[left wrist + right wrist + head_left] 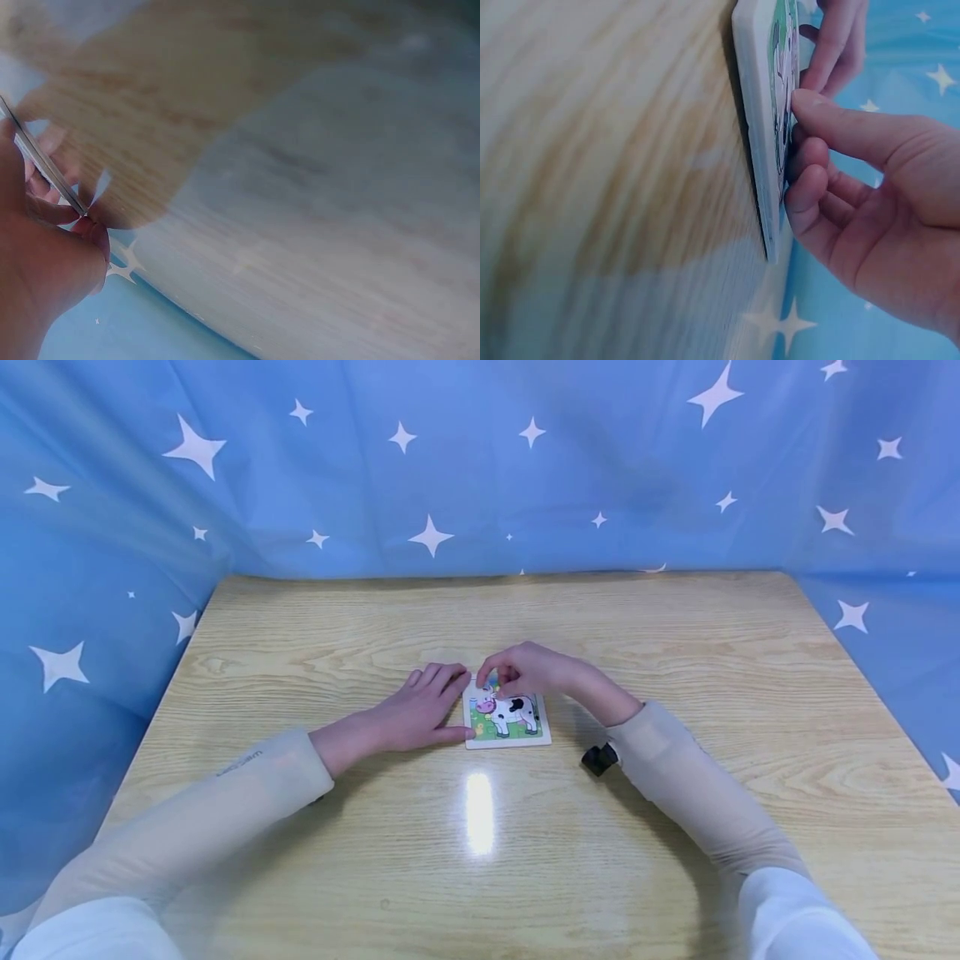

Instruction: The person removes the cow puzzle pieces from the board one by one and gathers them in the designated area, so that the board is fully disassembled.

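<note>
A small cow jigsaw puzzle point(517, 727) in a pale frame lies flat on the table. At its left side is my left hand point(423, 714), index finger at the upper left corner and thumb at the lower one. The left wrist view shows the puzzle edge-on point(49, 169) by these fingers. My right hand point(528, 668) reaches over the upper part of the puzzle, fingers curled, pinching a puzzle piece point(489, 691) near the cow's head. In the right wrist view its thumb and fingertips meet the picture side of the puzzle point(761, 112); the piece is hidden there.
The wood-grain table point(375, 877) extends around the puzzle. A blue curtain with white stars point(480, 468) hangs behind the table and at both sides. A small black device point(600, 760) sits at the right wrist, by the sleeve point(675, 785).
</note>
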The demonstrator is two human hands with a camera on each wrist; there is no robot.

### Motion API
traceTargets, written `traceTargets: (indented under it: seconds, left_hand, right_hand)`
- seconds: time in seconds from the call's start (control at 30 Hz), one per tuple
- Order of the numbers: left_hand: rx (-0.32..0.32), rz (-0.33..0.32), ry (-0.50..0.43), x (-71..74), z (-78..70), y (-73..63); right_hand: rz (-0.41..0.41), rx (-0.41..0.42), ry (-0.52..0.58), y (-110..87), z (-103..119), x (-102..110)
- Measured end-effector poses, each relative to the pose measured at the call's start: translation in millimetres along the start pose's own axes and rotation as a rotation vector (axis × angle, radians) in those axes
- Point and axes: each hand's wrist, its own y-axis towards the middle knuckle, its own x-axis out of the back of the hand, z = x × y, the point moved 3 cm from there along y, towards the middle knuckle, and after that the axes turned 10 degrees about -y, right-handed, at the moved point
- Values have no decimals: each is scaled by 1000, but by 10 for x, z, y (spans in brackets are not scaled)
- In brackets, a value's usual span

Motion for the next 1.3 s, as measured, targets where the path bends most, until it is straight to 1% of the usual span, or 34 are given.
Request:
traceTargets:
  seconds: [0.17, 0.5, 0.7, 0.9, 1.13, 1.3]
  left_hand:
    - [6, -2, -2, -11, 15, 7]
    - [7, -1, 5, -6, -1, 6]
    - [1, -5, 8, -6, -2, 7]
    - [5, -3, 7, -8, 4, 6]
    - [-9, -9, 2, 0, -3, 5]
    - [-6, -5, 3, -2, 1, 6]
  right_hand:
    - [-5, 0, -28, -10, 26, 1]
    - [19, -21, -84, 21, 63, 7]
    - [-11, -33, -111, 23, 94, -1]
    - [-42, -47, -109, -14, 133, -7]
    - [-55, -47, -109, -17, 110, -18]
    - [-74, -49, -99, -20, 93, -17]
